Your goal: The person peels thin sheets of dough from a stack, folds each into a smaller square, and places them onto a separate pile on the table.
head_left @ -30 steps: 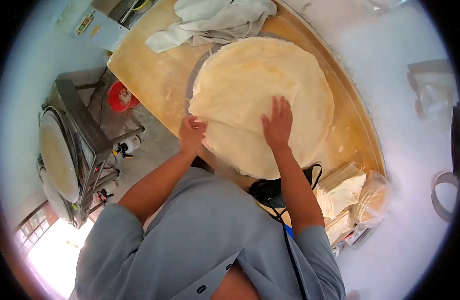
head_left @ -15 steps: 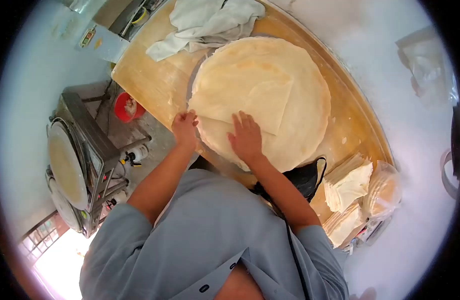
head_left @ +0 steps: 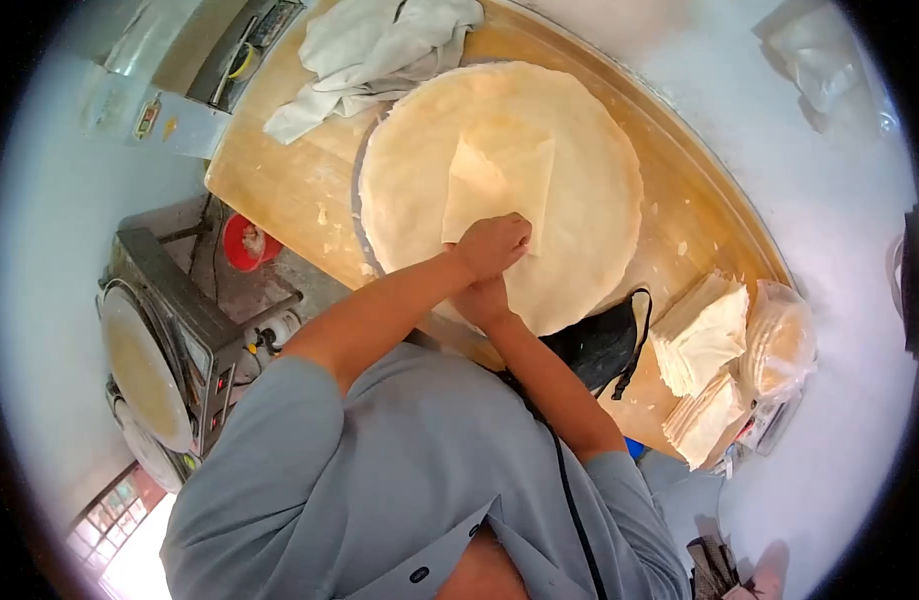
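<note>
A large round stack of thin, pale dough sheets (head_left: 589, 200) lies on the wooden table. On its middle, the top sheet is folded into a smaller four-sided piece (head_left: 489, 185). My left hand (head_left: 494, 245) reaches across to the near edge of that piece, its fingers curled closed on the dough sheet. Beneath it and slightly closer to me is my right hand (head_left: 481, 300); the left hand and wrist cover its fingers. The two hands overlap over the near part of the round.
A crumpled pale cloth (head_left: 379, 60) lies at the table's far left. Near the right edge are a black strapped bag (head_left: 589, 350), folded sheet stacks (head_left: 701, 330) and a plastic bag of sheets (head_left: 779, 340). A griddle machine (head_left: 149, 360) and red bowl (head_left: 247, 243) stand left.
My left hand has swung right from the round's left edge to its middle, folding the sheet over. My right hand has shifted nearer to me, under the left.
</note>
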`<action>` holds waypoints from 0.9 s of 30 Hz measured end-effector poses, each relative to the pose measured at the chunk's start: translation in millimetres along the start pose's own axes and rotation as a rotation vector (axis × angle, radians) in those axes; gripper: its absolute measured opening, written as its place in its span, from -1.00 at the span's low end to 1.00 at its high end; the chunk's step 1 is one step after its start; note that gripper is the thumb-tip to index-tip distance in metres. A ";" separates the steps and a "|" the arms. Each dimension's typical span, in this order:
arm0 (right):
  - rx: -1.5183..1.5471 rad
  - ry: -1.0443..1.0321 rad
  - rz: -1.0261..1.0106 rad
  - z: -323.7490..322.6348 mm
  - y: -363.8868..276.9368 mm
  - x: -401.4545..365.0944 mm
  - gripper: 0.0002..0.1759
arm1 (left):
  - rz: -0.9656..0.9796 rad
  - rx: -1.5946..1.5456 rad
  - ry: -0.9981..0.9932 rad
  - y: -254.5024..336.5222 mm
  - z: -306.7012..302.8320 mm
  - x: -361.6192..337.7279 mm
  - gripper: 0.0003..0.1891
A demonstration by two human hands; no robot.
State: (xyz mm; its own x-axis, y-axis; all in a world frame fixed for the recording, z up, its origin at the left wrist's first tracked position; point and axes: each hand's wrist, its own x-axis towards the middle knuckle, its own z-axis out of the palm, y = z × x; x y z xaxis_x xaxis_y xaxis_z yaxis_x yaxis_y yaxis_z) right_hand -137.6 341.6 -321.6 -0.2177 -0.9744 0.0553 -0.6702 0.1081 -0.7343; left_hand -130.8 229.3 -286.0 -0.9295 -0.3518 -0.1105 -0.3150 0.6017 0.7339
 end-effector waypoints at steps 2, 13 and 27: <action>-0.205 0.043 -0.119 6.8 7.5 0.9 -0.55 | 0.012 -0.043 0.015 -13.7 9.2 2.3 -0.82; -0.231 0.111 0.264 -68.3 2.6 30.3 -0.86 | -0.129 -0.564 -0.137 -40.4 -33.7 17.1 -0.77; -0.329 0.153 0.483 -57.3 28.8 40.7 -0.82 | -0.005 0.162 0.096 -139.4 -77.8 91.0 -0.91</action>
State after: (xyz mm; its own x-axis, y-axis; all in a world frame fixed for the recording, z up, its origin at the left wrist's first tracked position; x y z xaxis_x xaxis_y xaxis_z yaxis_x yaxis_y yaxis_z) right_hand -206.4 316.4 -301.8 -0.6357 -0.7630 -0.1176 -0.6490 0.6107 -0.4537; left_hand -156.6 57.7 -346.2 -0.9076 -0.4175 -0.0434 -0.3535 0.7045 0.6154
